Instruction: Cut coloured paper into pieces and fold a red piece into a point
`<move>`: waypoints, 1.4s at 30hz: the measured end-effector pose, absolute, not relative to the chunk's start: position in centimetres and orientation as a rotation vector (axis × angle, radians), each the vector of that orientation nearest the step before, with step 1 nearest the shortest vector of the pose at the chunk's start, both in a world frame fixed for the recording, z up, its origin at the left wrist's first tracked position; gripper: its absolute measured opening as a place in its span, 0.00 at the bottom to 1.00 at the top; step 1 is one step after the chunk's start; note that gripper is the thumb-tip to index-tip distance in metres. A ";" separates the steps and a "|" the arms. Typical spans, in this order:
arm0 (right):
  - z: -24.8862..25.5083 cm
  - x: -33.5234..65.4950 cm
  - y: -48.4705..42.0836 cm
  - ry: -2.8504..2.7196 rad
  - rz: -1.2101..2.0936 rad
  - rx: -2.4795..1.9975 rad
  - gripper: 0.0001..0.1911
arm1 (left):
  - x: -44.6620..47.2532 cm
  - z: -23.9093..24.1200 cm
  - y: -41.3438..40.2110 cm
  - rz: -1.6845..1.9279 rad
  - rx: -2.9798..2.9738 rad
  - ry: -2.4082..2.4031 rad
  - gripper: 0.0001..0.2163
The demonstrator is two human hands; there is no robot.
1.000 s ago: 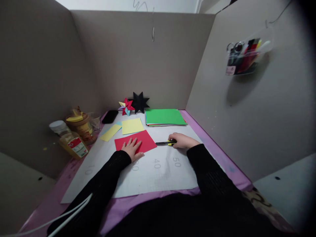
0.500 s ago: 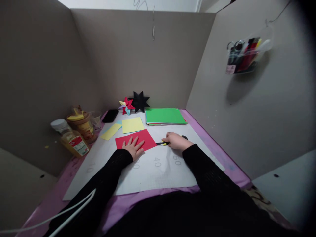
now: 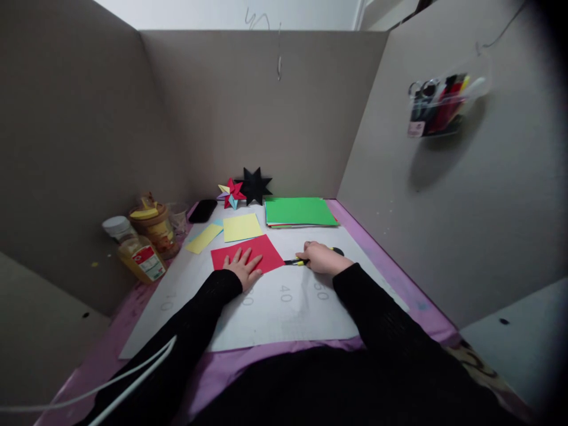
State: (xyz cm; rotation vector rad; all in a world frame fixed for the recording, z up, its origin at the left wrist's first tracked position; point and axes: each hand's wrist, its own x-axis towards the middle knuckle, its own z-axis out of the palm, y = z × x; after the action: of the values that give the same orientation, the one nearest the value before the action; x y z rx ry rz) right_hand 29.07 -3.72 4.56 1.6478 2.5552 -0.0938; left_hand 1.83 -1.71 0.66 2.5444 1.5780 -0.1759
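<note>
My left hand [image 3: 241,267] lies flat with fingers spread on a red sheet of paper [image 3: 269,253]. My right hand [image 3: 323,258] is closed around scissors [image 3: 302,262] with black and yellow parts. Their narrow tip points left and meets the right corner of the red sheet; whether it cuts into the paper is too small to tell. A black handle end shows behind the hand. Just beyond the red sheet are a yellow square [image 3: 242,227] and a yellow strip of paper [image 3: 204,239], each with some blue paper showing beneath.
A green-topped paper stack [image 3: 302,212], a black paper star [image 3: 254,186] and a multicoloured paper star [image 3: 231,193] are at the back. Left stand a glue bottle [image 3: 141,258], a pot [image 3: 156,228] and a phone [image 3: 203,210]. A clear holder [image 3: 439,112] hangs on the right wall.
The camera view has shifted slightly, so everything sits a little further right and lower. Both hands keep their places on the red sheet and the scissors.
</note>
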 end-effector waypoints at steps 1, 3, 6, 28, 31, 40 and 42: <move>4.6 28.9 -3.7 2.552 -0.093 1.649 0.17 | 1.8 0.6 -1.7 -0.173 2.542 1.575 0.28; 4.6 28.7 -3.7 2.544 -0.092 1.647 0.16 | 1.8 0.6 -1.6 -0.167 2.538 1.573 0.28; 4.7 28.8 -3.8 2.535 -0.111 1.642 0.16 | 1.8 0.5 -1.6 -0.150 2.543 1.573 0.28; 5.6 28.0 -5.3 2.491 -0.156 1.665 0.18 | 1.9 0.8 -1.8 -0.168 2.527 1.571 0.29; 5.5 27.6 -5.3 2.488 -0.141 1.666 0.17 | 1.9 0.8 -1.8 -0.171 2.532 1.569 0.29; 5.1 28.1 -5.1 2.506 -0.250 1.631 0.16 | 1.8 0.7 -1.8 -0.163 2.532 1.566 0.28; 5.2 27.9 -5.3 2.519 -0.223 1.612 0.15 | 1.9 0.8 -1.8 -0.166 2.527 1.574 0.29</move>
State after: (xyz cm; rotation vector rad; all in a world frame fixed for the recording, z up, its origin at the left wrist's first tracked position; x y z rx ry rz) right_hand 27.88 -5.25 5.16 1.6122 2.5187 -0.2227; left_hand 1.90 -1.82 0.78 2.5271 1.5742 -0.1662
